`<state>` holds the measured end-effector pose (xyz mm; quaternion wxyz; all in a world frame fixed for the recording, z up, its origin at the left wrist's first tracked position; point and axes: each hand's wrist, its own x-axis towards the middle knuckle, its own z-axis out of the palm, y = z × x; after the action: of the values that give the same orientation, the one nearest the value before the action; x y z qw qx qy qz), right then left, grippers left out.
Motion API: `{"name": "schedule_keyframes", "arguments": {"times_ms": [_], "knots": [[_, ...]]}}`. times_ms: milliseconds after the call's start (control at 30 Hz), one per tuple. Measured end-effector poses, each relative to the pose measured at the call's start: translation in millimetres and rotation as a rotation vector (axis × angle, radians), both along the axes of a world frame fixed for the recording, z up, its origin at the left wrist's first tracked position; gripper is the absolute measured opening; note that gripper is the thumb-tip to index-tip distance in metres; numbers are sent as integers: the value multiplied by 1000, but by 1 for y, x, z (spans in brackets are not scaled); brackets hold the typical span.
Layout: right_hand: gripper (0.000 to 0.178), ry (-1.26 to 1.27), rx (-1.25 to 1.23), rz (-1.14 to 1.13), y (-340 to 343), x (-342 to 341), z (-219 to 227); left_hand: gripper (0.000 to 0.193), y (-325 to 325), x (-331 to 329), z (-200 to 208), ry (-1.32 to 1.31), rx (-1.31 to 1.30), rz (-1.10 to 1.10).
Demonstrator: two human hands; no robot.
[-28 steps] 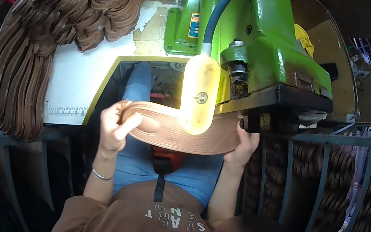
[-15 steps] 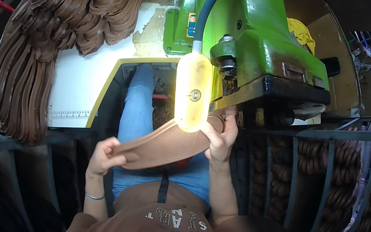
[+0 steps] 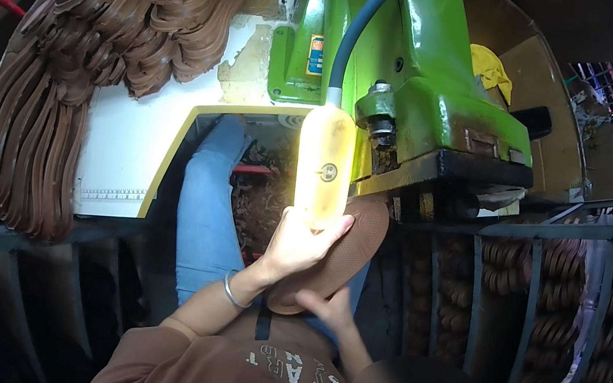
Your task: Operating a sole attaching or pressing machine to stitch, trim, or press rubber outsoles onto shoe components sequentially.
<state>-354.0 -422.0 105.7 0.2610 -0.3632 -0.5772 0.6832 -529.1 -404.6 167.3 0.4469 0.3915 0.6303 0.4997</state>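
Note:
A brown textured shoe sole (image 3: 351,240) is held in front of my body, slanting from lower left to upper right. Its wide end lies just under the front of the green machine (image 3: 431,90). My left hand (image 3: 301,246) grips the sole's left edge near its middle, thumb on the top face; the glowing yellow lamp (image 3: 323,166) covers part of the fingers. Lower down, my right hand (image 3: 333,311) holds the narrow end from the right, thumb across the face and the other fingers hidden beneath.
Stacked brown soles (image 3: 28,142) cover the left of the white table (image 3: 111,157), which has a yellow-edged cutout. Brown scraps (image 3: 262,208) lie below it. Metal racks (image 3: 479,304) with more soles stand at right. A yellow cloth (image 3: 491,72) sits by a cardboard box (image 3: 558,113).
The sole has turned from crosswise to steeper, its wide end under the machine front. My left hand moved up and right to its middle; my right hand moved down to the narrow end.

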Motion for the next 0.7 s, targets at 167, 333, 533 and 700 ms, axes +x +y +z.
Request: {"name": "schedule_keyframes", "arguments": {"times_ms": [167, 333, 533, 700], "knots": [[40, -67, -396, 139, -31, 60, -7, 21, -10, 12, -24, -257, 219, 130], [38, -30, -335, -14, -10, 104, 17, 21, -8, 22, -17, -493, 307, 240], [34, 31, -99, -241, 42, 131, 32, 34, -17, 12, -24, -495, 244, 168], [34, 103, 15, -319, 94, 111, 46, 27, -23, 5, -10, -502, 254, 249]]}}
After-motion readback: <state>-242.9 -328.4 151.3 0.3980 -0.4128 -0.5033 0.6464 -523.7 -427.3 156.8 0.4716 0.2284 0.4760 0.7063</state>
